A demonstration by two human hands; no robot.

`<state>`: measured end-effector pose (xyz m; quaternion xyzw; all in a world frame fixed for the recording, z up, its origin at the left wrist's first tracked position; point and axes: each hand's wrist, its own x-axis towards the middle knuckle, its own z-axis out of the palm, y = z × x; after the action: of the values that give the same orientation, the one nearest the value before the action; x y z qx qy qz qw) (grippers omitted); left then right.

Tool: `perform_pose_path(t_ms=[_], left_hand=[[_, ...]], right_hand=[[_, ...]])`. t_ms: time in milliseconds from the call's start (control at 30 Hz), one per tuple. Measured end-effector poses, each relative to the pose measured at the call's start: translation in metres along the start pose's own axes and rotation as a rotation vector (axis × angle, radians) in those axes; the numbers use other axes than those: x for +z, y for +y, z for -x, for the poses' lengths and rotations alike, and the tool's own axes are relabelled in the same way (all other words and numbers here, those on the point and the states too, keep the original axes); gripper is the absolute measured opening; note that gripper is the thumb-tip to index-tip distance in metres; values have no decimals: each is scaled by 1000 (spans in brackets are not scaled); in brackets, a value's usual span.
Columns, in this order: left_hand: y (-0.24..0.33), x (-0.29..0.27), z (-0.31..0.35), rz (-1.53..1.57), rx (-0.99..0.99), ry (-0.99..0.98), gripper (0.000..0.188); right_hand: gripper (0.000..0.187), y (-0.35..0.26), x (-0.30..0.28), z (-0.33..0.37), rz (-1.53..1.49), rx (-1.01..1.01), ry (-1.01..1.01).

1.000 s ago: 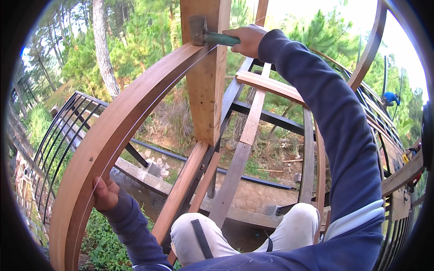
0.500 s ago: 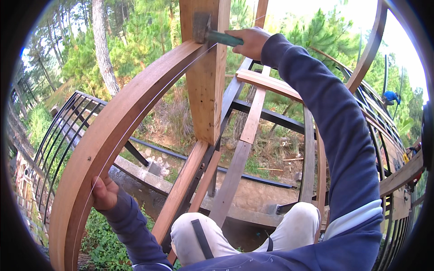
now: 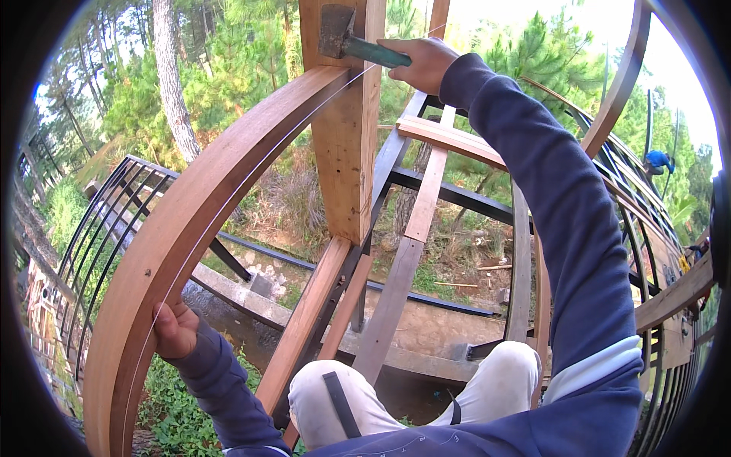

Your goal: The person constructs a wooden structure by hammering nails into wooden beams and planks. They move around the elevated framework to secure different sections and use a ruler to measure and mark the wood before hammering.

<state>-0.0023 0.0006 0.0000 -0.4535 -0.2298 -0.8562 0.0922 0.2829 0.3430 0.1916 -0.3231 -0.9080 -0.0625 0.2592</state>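
Observation:
My right hand (image 3: 426,65), at the top centre, is closed round the green handle of a hammer (image 3: 336,32). The hammer's dark, worn head is raised a little above the upper end of a wooden beam (image 3: 221,167), in front of an upright wooden post (image 3: 343,152). The beam curves down to the lower left, its upper end against the post. Lower down, my left hand (image 3: 177,329) grips the beam's inner edge, thumb on the near face; its other fingers are partly hidden. A thin white string (image 3: 297,126) runs along the beam and past the post.
Below me are wooden planks (image 3: 388,305) and a dark metal frame (image 3: 449,198), with ground showing through the gaps. Curved barred frames (image 3: 114,198) stand at left and right. A person in blue (image 3: 656,161) is far right. Trees (image 3: 175,84) stand behind.
The hammer head has lifted from the beam's upper end to slightly above it, and my right hand has tilted with it. My left hand stays on the beam.

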Motion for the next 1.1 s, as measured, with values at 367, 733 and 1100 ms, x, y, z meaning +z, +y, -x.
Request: perform_pose_path(t_ms=[367, 733, 1100], left_hand=[[4, 14, -1, 170, -123, -78, 53], [134, 87, 115, -943, -1430, -969, 48], [420, 146, 128, -1106, -1569, 218, 54]], right_hand=[[38, 20, 16, 59, -279, 20, 363], [29, 35, -53, 190, -551, 361, -205], [41, -54, -205, 285, -547, 506, -919]])
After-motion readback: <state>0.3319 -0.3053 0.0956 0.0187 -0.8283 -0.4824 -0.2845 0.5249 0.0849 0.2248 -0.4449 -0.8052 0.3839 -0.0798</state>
